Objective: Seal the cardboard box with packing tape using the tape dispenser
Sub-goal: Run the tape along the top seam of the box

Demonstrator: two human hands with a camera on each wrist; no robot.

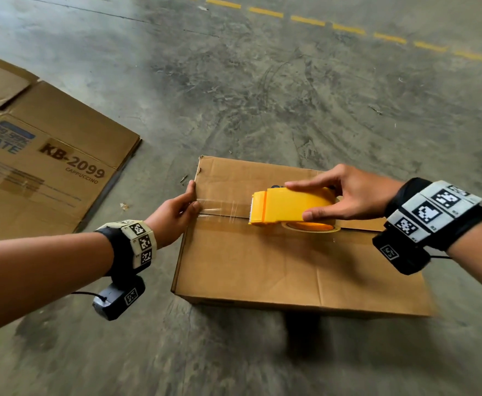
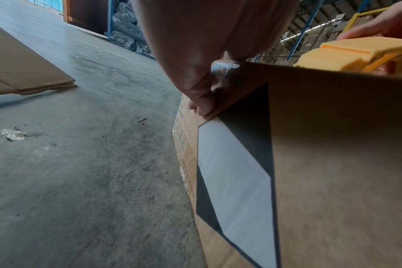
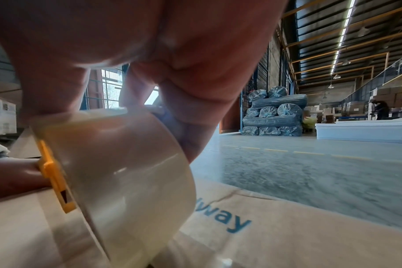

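A brown cardboard box (image 1: 291, 261) sits on the concrete floor with its top flaps closed. My right hand (image 1: 298, 200) grips a yellow tape dispenser (image 1: 291, 205) lying along the centre seam, index finger on top and thumb on the near side. A strip of clear tape (image 1: 222, 208) runs from the dispenser's blade to the box's left edge. There my left hand (image 1: 192, 198) holds the edge, thumb on the tape end and fingers (image 2: 202, 105) curled down the side wall (image 2: 333, 163). The clear tape roll (image 3: 126, 172) fills the right wrist view.
A flattened printed carton (image 1: 43, 155) lies on the floor to the left. A dashed yellow line (image 1: 348, 28) crosses the floor far ahead. Small scraps (image 1: 124, 206) lie near the box. Wrapped bundles (image 3: 273, 112) and a distant person (image 3: 380, 108) stand further off.
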